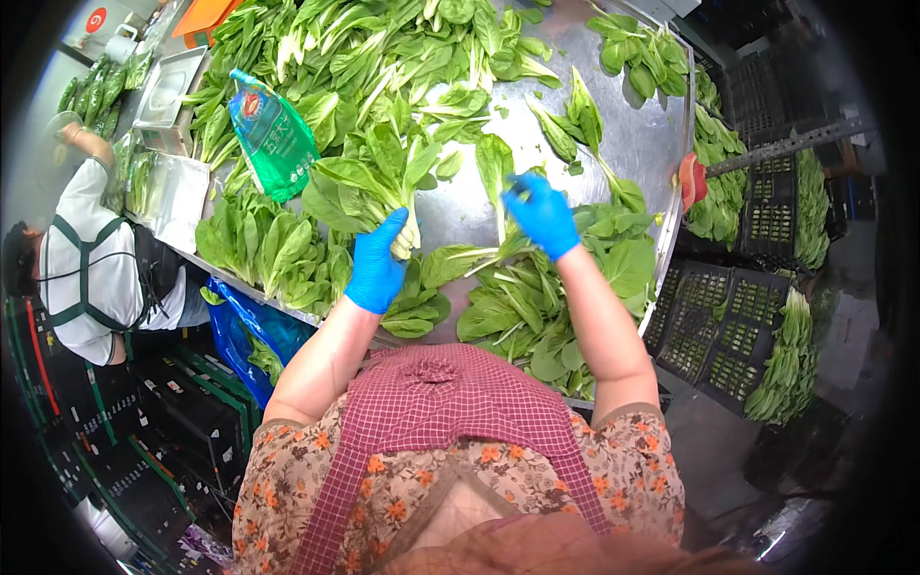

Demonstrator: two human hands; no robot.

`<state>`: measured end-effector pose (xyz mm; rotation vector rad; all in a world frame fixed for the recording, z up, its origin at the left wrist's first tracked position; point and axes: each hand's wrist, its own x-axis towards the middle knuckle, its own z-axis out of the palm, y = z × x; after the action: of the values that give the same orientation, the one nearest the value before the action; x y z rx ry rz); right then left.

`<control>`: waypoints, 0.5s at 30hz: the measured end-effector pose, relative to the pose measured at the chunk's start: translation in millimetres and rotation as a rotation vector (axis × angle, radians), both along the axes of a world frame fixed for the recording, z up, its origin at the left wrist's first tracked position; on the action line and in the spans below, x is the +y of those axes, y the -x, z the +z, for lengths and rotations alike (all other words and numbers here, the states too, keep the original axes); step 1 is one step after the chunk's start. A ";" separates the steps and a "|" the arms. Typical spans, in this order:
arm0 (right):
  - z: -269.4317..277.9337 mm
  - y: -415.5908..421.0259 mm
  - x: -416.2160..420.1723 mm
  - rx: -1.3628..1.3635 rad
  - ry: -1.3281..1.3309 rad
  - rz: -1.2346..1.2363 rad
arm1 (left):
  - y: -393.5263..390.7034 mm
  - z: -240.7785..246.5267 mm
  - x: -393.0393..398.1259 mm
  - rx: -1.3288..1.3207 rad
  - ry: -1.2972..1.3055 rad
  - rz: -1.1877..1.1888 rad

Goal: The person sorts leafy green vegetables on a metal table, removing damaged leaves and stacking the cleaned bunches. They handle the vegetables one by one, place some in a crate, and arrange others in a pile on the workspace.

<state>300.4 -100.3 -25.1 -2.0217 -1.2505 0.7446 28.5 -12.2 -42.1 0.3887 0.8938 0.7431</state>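
Note:
My left hand (379, 267), in a blue glove, grips a bunch of leafy greens (381, 172) by its pale stem ends. The leaves fan out up and to the left. My right hand (543, 215), gloved in blue too, is over the steel table (449, 205) with its fingers curled. Beside its fingertips is a single green leaf stalk (496, 169); whether the fingers hold anything cannot be made out. Below the right hand lies a pile of loose leaves (525, 309). Upright greens (269, 248) stand packed to the left of my left hand.
A large heap of greens (374, 50) covers the table's far side. A green-and-blue printed bag (273, 140) lies on it. Black crates (708, 323) with greens stand right, past the table edge. At left, another person (93, 251) works beside a white tray (169, 201). A blue plastic bag (248, 338) hangs below.

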 end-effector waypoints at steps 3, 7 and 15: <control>-52.4 -77.6 52.7 -0.173 -0.165 -0.125 | -8.1 16.1 -4.8 0.024 -0.019 0.036; -98.6 -130.2 111.1 -0.418 -0.100 -0.331 | -4.0 8.0 -10.4 0.125 -0.089 0.039; -50.3 -118.0 111.9 -0.020 -0.380 -0.274 | 1.4 18.2 0.7 0.124 -0.050 0.038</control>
<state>418.4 11.7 -75.4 -1.8347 -1.0075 0.3281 27.1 -11.5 -23.9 0.4669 1.0023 0.7835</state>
